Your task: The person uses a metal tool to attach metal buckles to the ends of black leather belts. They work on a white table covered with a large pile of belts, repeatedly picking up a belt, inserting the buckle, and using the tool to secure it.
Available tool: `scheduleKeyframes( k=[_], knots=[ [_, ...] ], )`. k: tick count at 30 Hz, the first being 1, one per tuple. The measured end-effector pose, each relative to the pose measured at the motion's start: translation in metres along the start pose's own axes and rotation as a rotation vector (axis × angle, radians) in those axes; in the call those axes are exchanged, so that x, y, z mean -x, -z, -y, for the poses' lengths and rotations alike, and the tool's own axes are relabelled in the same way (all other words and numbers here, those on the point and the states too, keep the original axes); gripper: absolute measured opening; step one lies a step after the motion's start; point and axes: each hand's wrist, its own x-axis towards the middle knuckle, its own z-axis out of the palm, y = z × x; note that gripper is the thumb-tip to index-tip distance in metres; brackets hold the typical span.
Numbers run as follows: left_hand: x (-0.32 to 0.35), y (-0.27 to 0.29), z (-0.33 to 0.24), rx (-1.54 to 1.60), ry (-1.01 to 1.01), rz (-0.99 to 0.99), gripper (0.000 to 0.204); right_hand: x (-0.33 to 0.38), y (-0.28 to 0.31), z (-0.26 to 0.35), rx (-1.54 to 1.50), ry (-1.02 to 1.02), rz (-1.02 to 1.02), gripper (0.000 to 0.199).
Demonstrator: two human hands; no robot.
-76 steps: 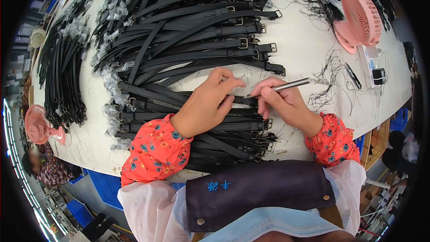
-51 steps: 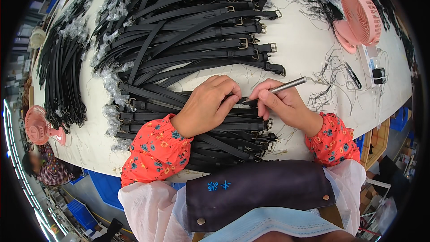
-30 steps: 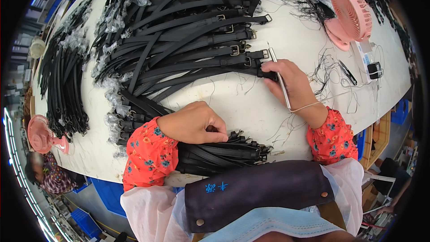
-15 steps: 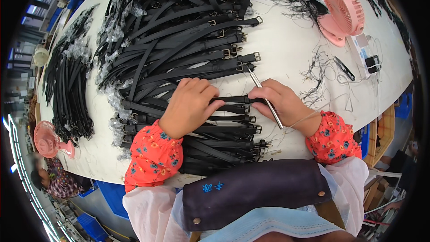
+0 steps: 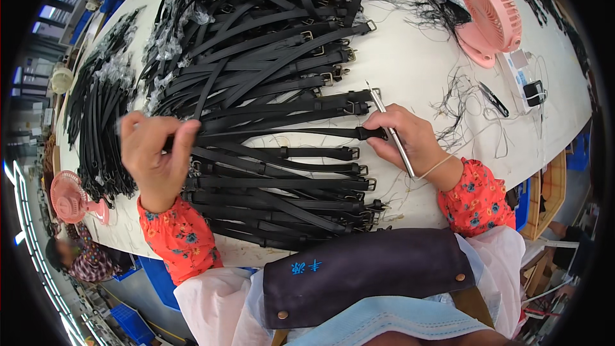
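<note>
A narrow black belt [image 5: 288, 132] is stretched across the pile between my two hands. My left hand [image 5: 155, 163], on the left, is closed about its far end, with slightly smeared fingers. My right hand [image 5: 413, 138] pinches the buckle end; the fingers partly cover the buckle. Lying across that same hand is a slim silver rod-like tool [image 5: 402, 150] with a thin pointed tip. Beneath and around the belt lies a heap of black belts [image 5: 301, 186] with metal buckles, mostly facing right.
Clear plastic wrapping [image 5: 160, 83] covers belt ends at left, beside another belt bundle [image 5: 106, 115]. Farther right stand a pink fan [image 5: 490, 16], black snips [image 5: 493, 98] and loose threads [image 5: 451, 112]. A second pink fan [image 5: 69, 195] is at the table's left edge, with a person [image 5: 83, 253] beyond.
My left hand has moved left, away from the right hand, and the belt is now drawn out between them. The right hand has shifted slightly up and right with the tool.
</note>
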Motion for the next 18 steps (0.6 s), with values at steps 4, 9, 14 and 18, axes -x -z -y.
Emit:
scheduleKeyframes(
  k=[4, 9, 14, 18],
  knots=[
    [0.012, 0.009, 0.015, -0.225, -0.019, -0.02, 0.014, 0.0, -0.005, -0.002, -0.01, 0.043, 0.009, 0.035],
    [0.03, -0.039, 0.004, -0.365, 0.06, 0.105, 0.011, 0.0, -0.013, -0.003, 0.023, 0.016, 0.09, 0.033],
    [0.029, -0.085, -0.076, 0.508, -0.027, 0.466, 0.022, -0.001, -0.013, -0.003, 0.028, 0.032, 0.091, 0.034],
    [0.036, -0.105, -0.096, 0.689, -0.014, 0.517, 0.024, 0.0, -0.005, -0.004, 0.057, 0.055, 0.106, 0.036]
  ],
)
